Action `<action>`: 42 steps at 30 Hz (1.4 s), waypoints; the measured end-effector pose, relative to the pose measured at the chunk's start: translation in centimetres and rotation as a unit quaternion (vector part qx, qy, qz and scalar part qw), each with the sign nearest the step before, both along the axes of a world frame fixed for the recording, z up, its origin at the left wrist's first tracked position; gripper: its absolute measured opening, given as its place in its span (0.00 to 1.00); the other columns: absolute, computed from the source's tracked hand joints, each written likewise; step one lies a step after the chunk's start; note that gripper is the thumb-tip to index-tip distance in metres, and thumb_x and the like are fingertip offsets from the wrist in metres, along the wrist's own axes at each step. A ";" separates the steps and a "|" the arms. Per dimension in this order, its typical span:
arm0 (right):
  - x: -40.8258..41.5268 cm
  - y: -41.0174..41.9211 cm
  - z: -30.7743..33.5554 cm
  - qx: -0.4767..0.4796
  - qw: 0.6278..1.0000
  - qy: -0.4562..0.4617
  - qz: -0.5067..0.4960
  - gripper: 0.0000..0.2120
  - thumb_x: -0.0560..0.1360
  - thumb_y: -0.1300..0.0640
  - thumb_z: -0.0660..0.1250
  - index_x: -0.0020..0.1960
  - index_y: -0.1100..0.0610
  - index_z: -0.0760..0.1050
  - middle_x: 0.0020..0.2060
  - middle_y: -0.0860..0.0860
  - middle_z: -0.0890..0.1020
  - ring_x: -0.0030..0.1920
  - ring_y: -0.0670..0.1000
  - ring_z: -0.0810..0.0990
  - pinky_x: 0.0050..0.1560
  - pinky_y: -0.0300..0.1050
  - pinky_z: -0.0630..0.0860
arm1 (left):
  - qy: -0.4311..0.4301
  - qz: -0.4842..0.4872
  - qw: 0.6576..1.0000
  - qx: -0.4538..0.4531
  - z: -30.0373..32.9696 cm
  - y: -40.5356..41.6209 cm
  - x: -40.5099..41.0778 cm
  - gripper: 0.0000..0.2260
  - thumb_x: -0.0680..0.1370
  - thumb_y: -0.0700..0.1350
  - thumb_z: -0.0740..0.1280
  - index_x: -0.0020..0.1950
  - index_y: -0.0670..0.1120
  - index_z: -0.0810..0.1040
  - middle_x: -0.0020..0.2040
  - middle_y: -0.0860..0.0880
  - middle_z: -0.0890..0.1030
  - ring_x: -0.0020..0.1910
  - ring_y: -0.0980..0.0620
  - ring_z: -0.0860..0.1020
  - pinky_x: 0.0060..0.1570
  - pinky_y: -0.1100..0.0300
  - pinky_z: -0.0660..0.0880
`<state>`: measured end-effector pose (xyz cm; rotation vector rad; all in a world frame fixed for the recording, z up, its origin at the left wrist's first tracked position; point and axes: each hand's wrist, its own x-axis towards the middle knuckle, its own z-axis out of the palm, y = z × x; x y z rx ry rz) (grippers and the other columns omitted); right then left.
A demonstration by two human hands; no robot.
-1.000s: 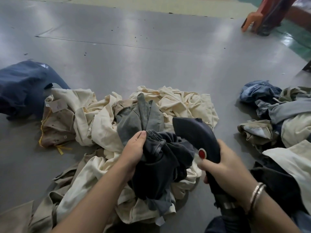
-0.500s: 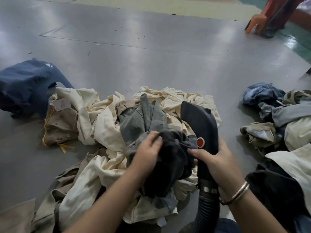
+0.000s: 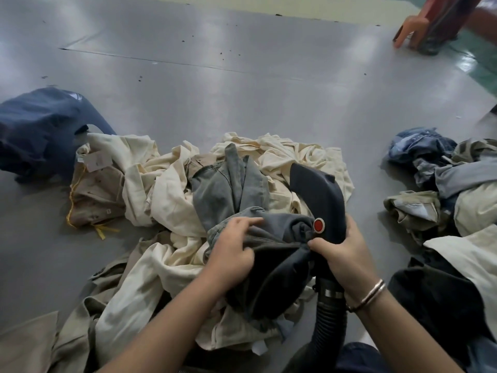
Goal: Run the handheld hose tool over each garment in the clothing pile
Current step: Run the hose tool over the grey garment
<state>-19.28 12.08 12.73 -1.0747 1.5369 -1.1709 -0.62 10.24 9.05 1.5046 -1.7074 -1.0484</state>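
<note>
Since a moment ago, left hand (image 3: 231, 250) slid onto the dark garment (image 3: 271, 267), fingers curled gripping it; right hand (image 3: 339, 253) clamps the hose tool (image 3: 320, 196) just beside.

Your floor (image 3: 242, 103) looks smooth w/ a dull sheen, grey sheet-like finish. Hose tool (image 3: 320, 195): matt dark plastic shell, glossy red button (image 3: 319, 225); ribbed black hose (image 3: 326, 321), prob. plastic or rubber, w/ shiny metal band (image 3: 333, 293). Dark garment (image 3: 271, 265) under your hands: soft matt cloth. Grey denim piece (image 3: 228, 189): coarser, faded weave. Cream garments (image 3: 166, 195): creased matt cloth. Your bracelet (image 3: 372, 292) looks like polished metal.
</note>
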 end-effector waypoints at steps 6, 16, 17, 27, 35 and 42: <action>-1.2 0.0 1.3 -0.096 0.994 -0.028 0.052 0.22 0.68 0.76 0.69 0.51 0.51 0.75 0.37 0.44 0.83 0.37 0.43 0.82 0.34 0.34 0.77 | -0.168 -0.016 0.982 -0.081 -0.7 -1.5 1.9 0.08 0.75 0.40 0.65 0.52 0.47 0.77 0.52 0.50 0.76 0.55 0.47 0.74 0.57 0.47 0.71; -1.0 1.3 1.5 -0.093 0.993 -0.073 0.030 0.21 0.67 0.72 0.71 0.53 0.52 0.75 0.41 0.49 0.84 0.40 0.48 0.84 0.35 0.37 0.79 | 0.042 0.295 0.919 -0.258 2.5 -2.1 1.5 0.07 0.77 0.35 0.65 0.52 0.43 0.79 0.53 0.48 0.71 0.53 0.57 0.69 0.62 0.70 0.65; -0.7 1.6 1.5 -0.098 0.992 -0.063 0.044 0.21 0.68 0.72 0.71 0.52 0.52 0.74 0.41 0.48 0.84 0.40 0.48 0.84 0.35 0.37 0.78 | 0.050 0.306 0.921 -0.238 2.7 -2.1 1.2 0.06 0.77 0.35 0.65 0.52 0.43 0.79 0.53 0.48 0.71 0.54 0.54 0.70 0.64 0.63 0.66; 1.4 1.6 0.5 -0.165 0.985 0.049 0.006 0.23 0.67 0.74 0.71 0.51 0.50 0.72 0.40 0.49 0.80 0.39 0.41 0.80 0.39 0.30 0.75 | 0.357 0.189 0.800 0.443 2.0 1.5 -2.6 0.25 0.72 0.65 0.65 0.44 0.41 0.80 0.31 0.48 0.82 0.26 0.53 0.80 0.26 0.64 0.74; 1.4 2.1 -0.5 -0.140 0.988 0.051 0.030 0.20 0.68 0.71 0.73 0.51 0.51 0.73 0.40 0.48 0.80 0.38 0.46 0.80 0.38 0.34 0.77 | 0.476 0.257 0.758 0.365 2.1 2.4 -4.5 0.09 0.82 0.46 0.61 0.50 0.44 0.79 0.39 0.43 0.85 0.35 0.48 0.84 0.31 0.58 0.79; -1.9 3.1 1.7 -0.016 0.991 -0.001 0.131 0.24 0.68 0.72 0.72 0.57 0.51 0.73 0.36 0.51 0.83 0.32 0.51 0.82 0.32 0.41 0.78 | 0.339 0.278 0.895 0.082 1.8 -1.6 -0.9 0.09 0.82 0.45 0.60 0.43 0.49 0.74 0.41 0.46 0.79 0.42 0.50 0.78 0.54 0.48 0.77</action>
